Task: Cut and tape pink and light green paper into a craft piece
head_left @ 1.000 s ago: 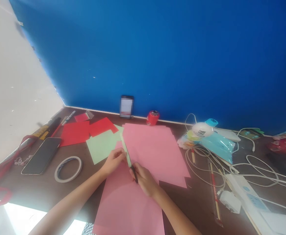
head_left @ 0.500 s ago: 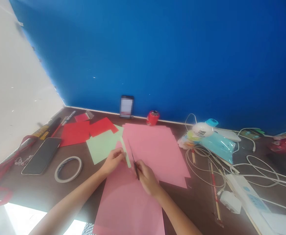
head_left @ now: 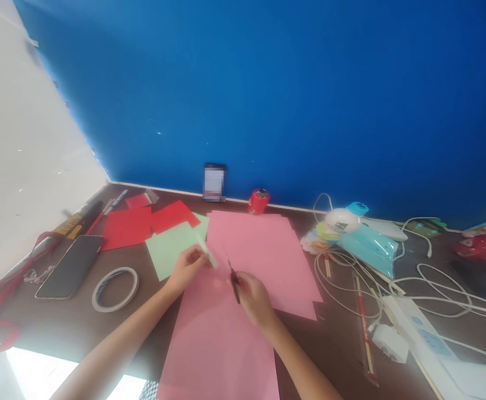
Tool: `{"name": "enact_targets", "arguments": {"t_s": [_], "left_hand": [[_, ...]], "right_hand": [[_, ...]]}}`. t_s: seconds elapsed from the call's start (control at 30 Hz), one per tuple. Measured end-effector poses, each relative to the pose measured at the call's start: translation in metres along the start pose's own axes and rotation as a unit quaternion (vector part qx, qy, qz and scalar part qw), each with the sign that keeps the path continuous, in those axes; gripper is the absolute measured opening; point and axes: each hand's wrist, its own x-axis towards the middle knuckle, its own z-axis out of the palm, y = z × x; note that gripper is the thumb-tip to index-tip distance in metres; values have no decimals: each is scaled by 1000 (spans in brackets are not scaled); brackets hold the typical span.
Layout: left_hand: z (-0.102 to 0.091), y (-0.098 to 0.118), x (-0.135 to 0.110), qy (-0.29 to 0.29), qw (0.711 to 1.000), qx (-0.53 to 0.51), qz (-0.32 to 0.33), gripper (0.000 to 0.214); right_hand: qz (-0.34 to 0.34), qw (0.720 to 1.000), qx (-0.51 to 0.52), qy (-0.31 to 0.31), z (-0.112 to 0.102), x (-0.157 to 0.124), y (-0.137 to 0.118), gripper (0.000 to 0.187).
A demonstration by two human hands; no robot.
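Note:
My left hand (head_left: 186, 268) pinches a narrow pale green paper strip (head_left: 208, 253) just above the pink sheets. My right hand (head_left: 253, 300) is closed around small dark scissors (head_left: 234, 276), whose blades point up and away, a short way right of the strip. Both hands hover over a large pink paper sheet (head_left: 221, 344) near me; more pink sheets (head_left: 263, 250) lie farther back. A light green sheet (head_left: 170, 247) rests left of my left hand.
Red paper pieces (head_left: 143, 222), a tape roll (head_left: 115, 288), a black phone (head_left: 70, 265) and pens lie at left. A red sharpener-like item (head_left: 259, 200) and a small device (head_left: 214, 181) stand by the blue wall. Cables (head_left: 351, 272), a power strip (head_left: 417, 328), a ruler (head_left: 365, 328) and a bottle (head_left: 342, 219) crowd the right.
The green strip has come away and swung left with my left hand. The scissors have drawn back from it and now sit a little to its right.

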Motion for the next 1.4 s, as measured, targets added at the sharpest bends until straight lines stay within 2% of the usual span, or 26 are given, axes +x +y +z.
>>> {"name": "enact_targets", "arguments": {"t_s": [0.17, 0.4, 0.57, 0.7, 1.0, 1.27, 1.4], "left_hand": [[-1, -1, 2, 15, 1000, 2, 23, 12], [0, 0, 2, 27, 999, -39, 2, 14], [0, -4, 4, 3, 996, -93, 10, 17], [-1, -6, 4, -8, 995, -99, 9, 21], [1, -5, 4, -37, 993, -103, 44, 18], [-3, -4, 4, -2, 995, -98, 35, 18], [-3, -2, 4, -8, 993, -115, 33, 16]], "right_hand": [[-22, 995, -90, 45, -1, 2, -3, 21], [-47, 991, -124, 5, 2, 1, -4, 30], [-84, 986, -143, 19, 2, 1, -1, 14], [-99, 981, -166, 21, 1, 1, 4, 9], [-102, 978, -179, 11, 1, 1, 3, 13], [-107, 977, -183, -4, -1, 1, 1, 14], [-111, 973, -200, -8, -1, 1, 1, 17]]}}
